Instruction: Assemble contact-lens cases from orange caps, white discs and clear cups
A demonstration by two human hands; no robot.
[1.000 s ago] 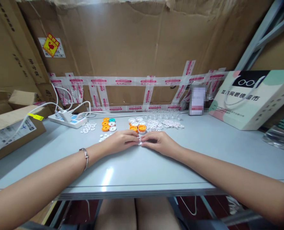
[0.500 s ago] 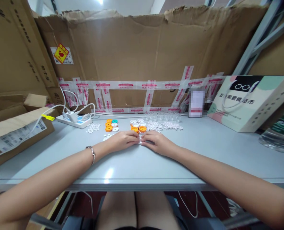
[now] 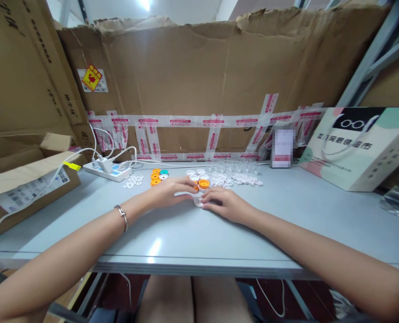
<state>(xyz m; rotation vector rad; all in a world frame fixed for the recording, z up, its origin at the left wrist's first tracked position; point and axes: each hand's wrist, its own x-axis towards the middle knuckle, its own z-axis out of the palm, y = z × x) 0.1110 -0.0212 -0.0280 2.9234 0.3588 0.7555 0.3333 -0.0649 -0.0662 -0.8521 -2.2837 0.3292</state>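
My left hand [image 3: 170,190] and my right hand [image 3: 224,202] meet near the middle of the grey table [image 3: 287,224], fingers curled together around a small white round part [image 3: 198,202]. A thin white piece shows between the left fingertips. Just behind my hands stand orange and white caps [image 3: 199,178], with another small group of orange, teal and white caps [image 3: 159,176] to the left. A heap of tiny white rings [image 3: 234,179] lies behind my right hand. A metal bangle circles my left wrist.
A white power strip [image 3: 108,170] with plugged cables sits at the back left, near flat white discs [image 3: 133,181]. An open cardboard box [image 3: 24,188] is on the left, a printed paper bag [image 3: 357,146] on the right. A taped cardboard wall stands behind.
My left hand has lifted slightly and moved back toward the orange caps, while my right hand stays on the small white part. The camera has tilted up a little.
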